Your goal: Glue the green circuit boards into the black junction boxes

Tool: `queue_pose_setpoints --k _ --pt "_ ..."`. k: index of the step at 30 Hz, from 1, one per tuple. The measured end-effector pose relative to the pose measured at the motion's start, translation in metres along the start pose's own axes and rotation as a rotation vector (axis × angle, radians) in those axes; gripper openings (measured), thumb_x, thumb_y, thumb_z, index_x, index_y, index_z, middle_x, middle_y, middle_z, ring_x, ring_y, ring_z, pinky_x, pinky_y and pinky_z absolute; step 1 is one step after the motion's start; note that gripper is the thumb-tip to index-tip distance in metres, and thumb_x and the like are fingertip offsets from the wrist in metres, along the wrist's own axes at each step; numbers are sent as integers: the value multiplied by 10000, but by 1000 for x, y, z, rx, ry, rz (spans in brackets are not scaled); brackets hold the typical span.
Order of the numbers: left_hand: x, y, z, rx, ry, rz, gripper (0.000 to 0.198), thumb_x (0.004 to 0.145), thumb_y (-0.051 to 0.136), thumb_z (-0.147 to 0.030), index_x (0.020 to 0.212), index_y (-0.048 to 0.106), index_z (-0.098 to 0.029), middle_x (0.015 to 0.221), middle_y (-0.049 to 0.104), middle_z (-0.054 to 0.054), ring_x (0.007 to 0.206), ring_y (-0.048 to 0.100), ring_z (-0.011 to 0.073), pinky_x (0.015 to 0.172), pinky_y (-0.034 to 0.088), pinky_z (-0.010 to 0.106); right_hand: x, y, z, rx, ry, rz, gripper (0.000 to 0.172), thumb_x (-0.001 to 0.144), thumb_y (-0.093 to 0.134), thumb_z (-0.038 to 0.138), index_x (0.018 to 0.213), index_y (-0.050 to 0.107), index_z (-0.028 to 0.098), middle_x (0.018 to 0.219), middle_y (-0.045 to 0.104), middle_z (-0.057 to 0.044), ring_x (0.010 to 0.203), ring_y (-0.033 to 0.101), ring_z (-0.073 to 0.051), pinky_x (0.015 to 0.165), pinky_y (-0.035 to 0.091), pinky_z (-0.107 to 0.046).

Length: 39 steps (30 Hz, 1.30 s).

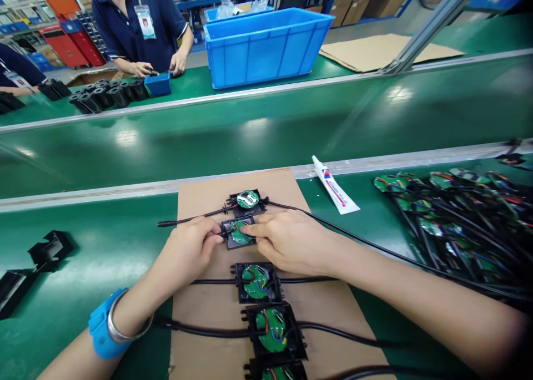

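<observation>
Several black square housings with round green circuit boards lie in a column on a brown cardboard sheet (208,313). At the second housing from the top (240,233), my left hand (192,246) pinches the black cable at its left side, thumb and forefinger together. My right hand (287,238) is at the right side of the same housing, its forefinger stretched onto the green board and the other fingers curled below. The top housing (249,201) holds a board, with cables running out left and right. Nearer to me lie another housing (257,283) and a further one (275,331).
A white tube (335,186) lies right of the cardboard. Wired green boards (453,219) are heaped at the right. Black parts (50,251) lie at the left. Across the conveyor (250,130) are a blue bin (266,50) and a person's hands (179,62).
</observation>
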<state>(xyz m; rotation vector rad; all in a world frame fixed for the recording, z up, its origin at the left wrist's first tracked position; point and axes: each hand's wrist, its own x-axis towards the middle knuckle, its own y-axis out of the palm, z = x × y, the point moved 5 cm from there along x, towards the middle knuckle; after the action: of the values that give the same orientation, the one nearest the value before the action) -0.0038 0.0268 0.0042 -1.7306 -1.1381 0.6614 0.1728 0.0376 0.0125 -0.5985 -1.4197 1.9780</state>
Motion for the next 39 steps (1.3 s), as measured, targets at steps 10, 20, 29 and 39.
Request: queue_pose_setpoints --k 10,20,29,39 --pt "-9 3 -6 -97 38 -25 125 873 548 -173 837 666 -194 833 688 23 746 640 173 661 515 300 -9 8 12 65 18 81 302 837 433 180 968 705 164 751 679 -75 690 631 -206 617 420 -309" --pt "-23 15 -26 334 335 -256 242 915 434 -78 737 566 -175 672 507 20 634 449 172 547 401 276 -18 13 14 68 23 70 341 858 405 175 1059 679 156 781 678 -70 682 629 -200 639 431 -312" --pt "-16 14 -30 474 400 3 203 819 451 -29 804 598 -168 788 600 45 733 534 208 629 497 324 -17 11 18 62 98 119 286 838 418 208 912 688 148 793 688 -102 695 630 -227 609 391 -329" --pt "-7 12 -46 18 525 114 238 895 431 -97 1010 628 -166 1070 661 60 945 603 210 861 478 390 -41 -4 6 156 203 110 162 789 465 149 934 537 155 779 642 -58 726 604 -198 621 371 -294"
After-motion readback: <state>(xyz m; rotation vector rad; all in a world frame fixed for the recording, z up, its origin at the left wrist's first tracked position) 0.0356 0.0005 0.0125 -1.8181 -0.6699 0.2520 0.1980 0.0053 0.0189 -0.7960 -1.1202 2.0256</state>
